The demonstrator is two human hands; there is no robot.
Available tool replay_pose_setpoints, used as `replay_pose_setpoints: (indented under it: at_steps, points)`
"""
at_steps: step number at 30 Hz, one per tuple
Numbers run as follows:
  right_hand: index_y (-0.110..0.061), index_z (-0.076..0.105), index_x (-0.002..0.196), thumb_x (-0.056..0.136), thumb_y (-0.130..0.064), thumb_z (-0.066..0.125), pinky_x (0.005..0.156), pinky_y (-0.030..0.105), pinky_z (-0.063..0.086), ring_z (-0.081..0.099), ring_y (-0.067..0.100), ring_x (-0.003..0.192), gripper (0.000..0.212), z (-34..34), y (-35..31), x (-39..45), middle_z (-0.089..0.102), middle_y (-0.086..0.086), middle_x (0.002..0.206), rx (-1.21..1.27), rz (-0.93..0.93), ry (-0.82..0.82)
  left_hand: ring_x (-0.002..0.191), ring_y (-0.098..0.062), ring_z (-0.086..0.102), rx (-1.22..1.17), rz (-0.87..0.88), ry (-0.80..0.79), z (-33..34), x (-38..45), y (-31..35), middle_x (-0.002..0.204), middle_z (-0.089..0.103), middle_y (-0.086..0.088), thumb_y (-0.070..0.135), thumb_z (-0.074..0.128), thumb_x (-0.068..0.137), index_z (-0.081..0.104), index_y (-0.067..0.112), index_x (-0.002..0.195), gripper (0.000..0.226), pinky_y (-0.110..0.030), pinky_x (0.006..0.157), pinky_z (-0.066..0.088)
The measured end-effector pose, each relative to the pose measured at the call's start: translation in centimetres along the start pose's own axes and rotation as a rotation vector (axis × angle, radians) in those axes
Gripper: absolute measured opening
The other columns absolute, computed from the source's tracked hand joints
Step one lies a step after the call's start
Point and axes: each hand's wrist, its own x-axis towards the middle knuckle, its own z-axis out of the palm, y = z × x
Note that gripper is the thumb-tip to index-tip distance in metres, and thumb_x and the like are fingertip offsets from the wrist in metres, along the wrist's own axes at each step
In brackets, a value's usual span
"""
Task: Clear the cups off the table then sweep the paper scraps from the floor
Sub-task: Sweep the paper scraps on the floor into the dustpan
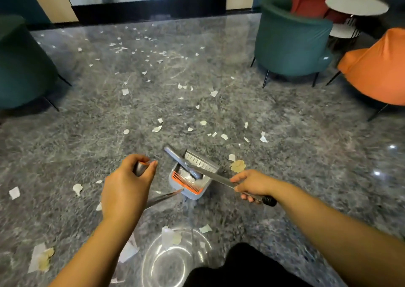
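left hand clamped on grey dustpan handle top | right hand gripping metal broom pole | white paper scraps scattered across grey marble floor | risk: broom head snags in grey-and-orange dustpan, tipping it

Single head-worn wide-angle view, looking forward and steeply down from standing height. Left hand and right hand close in the lower centre, dustpan just beyond them. Floor fills mid-frame; armchairs and far wall along the top edge, bowed by the lens.
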Motion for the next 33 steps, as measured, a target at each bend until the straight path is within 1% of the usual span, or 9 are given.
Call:
replay_pose_setpoints:
  at_steps: [5,9,12,14,17,21,25,29,33]
  points:
    - [-0.012,0.049,0.135,0.094,-0.004,0.056,0.034,0.015,0.033,0.043,0.009,0.032,0.042,-4.1,-5.7,6.5,0.053,0.008,0.061,0.043,-0.013,0.044,0.069,-0.022,0.059,0.01,0.019,-0.004,3.8,9.9,1.5,0.069,0.058,0.016,0.043,0.071,0.083,0.06,0.038,0.086,0.013,-0.032,0.061,0.045]
    - [-0.015,0.048,0.135,0.095,-0.009,0.056,0.037,0.017,0.035,0.045,0.009,0.037,0.041,-9.4,-10.7,13.1,0.055,0.005,0.064,0.014,-0.009,0.036,0.068,-0.022,0.06,0.022,0.009,-0.005,8.2,18.2,3.1,0.065,0.057,0.02,0.044,0.071,0.083,0.06,0.039,0.084,0.013,-0.034,0.062,0.049]
    - [-0.016,0.047,0.136,0.096,-0.009,0.055,0.037,0.018,0.036,0.046,0.009,0.037,0.042,-14.1,-14.9,17.9,0.056,0.005,0.064,-0.014,-0.016,0.019,0.064,-0.016,0.059,0.013,-0.006,-0.002,11.3,24.6,5.0,0.063,0.056,0.021,0.044,0.07,0.083,0.057,0.042,0.081,0.014,-0.031,0.058,0.046]
    - [-0.015,0.047,0.137,0.096,-0.009,0.055,0.039,0.019,0.036,0.046,0.009,0.038,0.042,-16.8,-17.6,20.5,0.055,0.005,0.064,-0.017,-0.015,0.011,0.063,-0.017,0.058,0.038,0.002,-0.007,13.1,28.6,6.4,0.062,0.056,0.021,0.044,0.07,0.083,0.056,0.041,0.081,0.015,-0.032,0.058,0.045]
    - [-0.015,0.046,0.138,0.096,-0.009,0.054,0.039,0.02,0.036,0.046,0.011,0.042,0.043,-20.8,-21.8,24.1,0.055,0.005,0.065,-0.028,-0.016,-0.003,0.065,-0.018,0.061,0.029,0.011,0.016,15.4,34.5,8.3,0.064,0.057,0.024,0.047,0.07,0.083,0.059,0.039,0.084,0.014,-0.034,0.059,0.049]
    - [-0.017,0.049,0.136,0.095,-0.011,0.056,0.04,0.02,0.037,0.047,0.011,0.043,0.041,-25.4,-27.0,28.7,0.057,0.005,0.067,-0.045,-0.023,-0.001,0.064,-0.017,0.059,0.043,0.004,0.024,18.1,41.6,10.2,0.063,0.054,0.026,0.05,0.069,0.081,0.059,0.04,0.085,0.015,-0.03,0.056,0.044]
    - [-0.014,0.052,0.134,0.095,-0.008,0.057,0.039,0.019,0.038,0.047,0.01,0.04,0.04,-29.0,-31.7,33.8,0.056,0.006,0.065,-0.02,-0.02,0.012,0.07,-0.024,0.063,0.048,-0.016,0.013,21.2,49.4,11.3,0.063,0.056,0.021,0.048,0.069,0.082,0.059,0.041,0.085,0.013,-0.034,0.061,0.05]
    - [-0.012,0.051,0.134,0.095,-0.007,0.055,0.039,0.019,0.038,0.047,0.011,0.041,0.04,-32.6,-36.3,39.4,0.055,0.008,0.066,-0.008,-0.02,0.041,0.07,-0.022,0.063,0.03,0.006,0.003,24.7,57.9,12.0,0.061,0.056,0.021,0.044,0.071,0.083,0.059,0.04,0.084,0.012,-0.033,0.061,0.05]
    - [-0.013,0.05,0.136,0.096,-0.007,0.055,0.038,0.017,0.037,0.046,0.009,0.039,0.041,-36.3,-41.3,45.0,0.055,0.008,0.066,0.012,-0.015,0.079,0.071,-0.023,0.064,0.004,0.037,-0.007,28.2,67.2,13.1,0.073,0.067,0.01,0.043,0.071,0.083,0.061,0.038,0.086,0.012,-0.035,0.063,0.051]
